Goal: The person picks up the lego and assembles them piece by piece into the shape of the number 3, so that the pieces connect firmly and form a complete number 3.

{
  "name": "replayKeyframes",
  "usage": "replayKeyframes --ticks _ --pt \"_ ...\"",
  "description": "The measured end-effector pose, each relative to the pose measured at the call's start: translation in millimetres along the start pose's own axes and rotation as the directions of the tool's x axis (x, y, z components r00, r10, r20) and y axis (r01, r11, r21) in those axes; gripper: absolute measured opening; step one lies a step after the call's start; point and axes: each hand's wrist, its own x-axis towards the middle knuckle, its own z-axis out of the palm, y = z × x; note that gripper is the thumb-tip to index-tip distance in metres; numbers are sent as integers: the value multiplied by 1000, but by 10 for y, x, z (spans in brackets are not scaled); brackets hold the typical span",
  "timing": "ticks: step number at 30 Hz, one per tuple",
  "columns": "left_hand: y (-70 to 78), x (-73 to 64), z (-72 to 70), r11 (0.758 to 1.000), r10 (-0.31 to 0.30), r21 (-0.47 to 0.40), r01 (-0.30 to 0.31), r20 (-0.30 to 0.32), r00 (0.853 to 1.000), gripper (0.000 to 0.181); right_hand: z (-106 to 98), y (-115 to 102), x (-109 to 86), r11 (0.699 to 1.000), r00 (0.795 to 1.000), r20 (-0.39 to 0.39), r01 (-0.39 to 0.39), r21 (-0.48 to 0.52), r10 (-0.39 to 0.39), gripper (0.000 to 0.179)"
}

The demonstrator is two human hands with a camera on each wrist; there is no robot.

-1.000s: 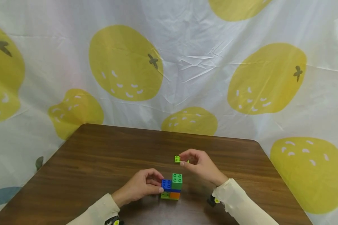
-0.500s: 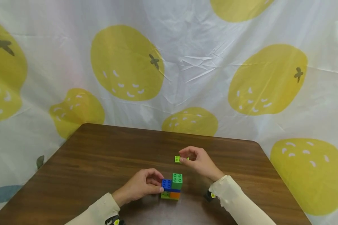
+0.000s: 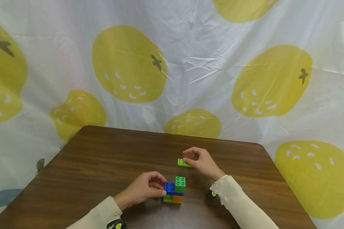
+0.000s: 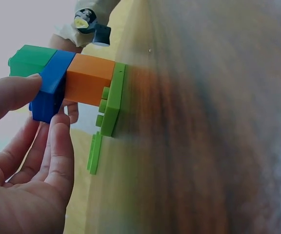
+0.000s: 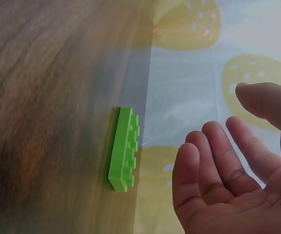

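Observation:
My left hand (image 3: 141, 190) pinches the blue brick (image 3: 169, 188) of a small stack between thumb and fingertips. A green brick (image 3: 180, 182) sits on the blue one's right half. Beneath it, an orange brick (image 4: 89, 78) stands on a thin lime-green plate brick (image 4: 113, 101), which lies at the table surface. Farther back is a separate lime-green plate brick (image 5: 121, 152), flat on the table with its studs up. My right hand (image 3: 203, 163) hovers above that plate, thumb and fingers apart, holding nothing. In the head view the hand covers part of the plate.
The brown wooden table (image 3: 117, 149) has rounded far corners. Behind it hangs a white curtain (image 3: 200, 79) printed with yellow fruit. Both forearms wear cream sleeves (image 3: 235, 194) with a dark device at each wrist.
The right hand has shifted slightly away from me and upward in the head view, uncovering more of the loose lime-green plate brick. The left hand and the stack have stayed put.

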Motion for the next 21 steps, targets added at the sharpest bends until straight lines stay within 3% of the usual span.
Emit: replayKeyframes --ticks 10,21 --pt "14 16 -14 1000 11 -13 -11 0 1000 35 -23 43 86 996 1000 27 -9 -90 11 34" --pt "24 -5 -6 1000 4 -19 -4 12 1000 35 -30 252 61 987 994 66 -78 -141 88 38"
